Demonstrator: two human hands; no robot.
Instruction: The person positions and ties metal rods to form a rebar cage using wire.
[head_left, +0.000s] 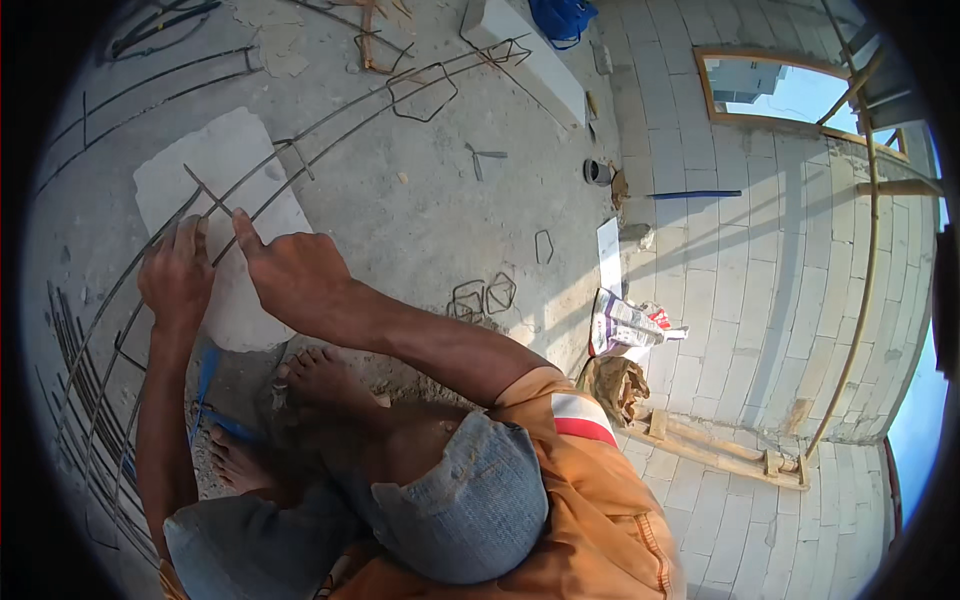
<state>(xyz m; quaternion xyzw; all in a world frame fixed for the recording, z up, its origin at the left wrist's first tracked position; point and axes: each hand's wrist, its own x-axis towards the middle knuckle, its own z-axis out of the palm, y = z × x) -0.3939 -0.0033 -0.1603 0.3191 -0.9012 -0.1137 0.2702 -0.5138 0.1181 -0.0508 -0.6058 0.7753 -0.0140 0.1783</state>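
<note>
A frame of thin long steel bars (337,142) runs diagonally over a pale, rough-edged board (265,310) on the concrete floor. A short loose-looking bar (197,178) crosses it at an angle. My left hand (175,268) is closed on the frame's left bar, fingertips near the crossing. My right hand (295,270) has its index finger stretched onto the short bar's lower end and the other fingers curled; what they hold underneath is partly hidden. Blue-handled tools (205,385) lie by my bare feet (315,375).
Loose bars (65,350) lie at left. Bent wire rectangles (498,292), a white block (530,75), a blue bag (558,20), a dark container (597,172) and printed sacks (620,325) are on the floor. A block wall (750,280) with a timber-framed opening (710,80) stands at right.
</note>
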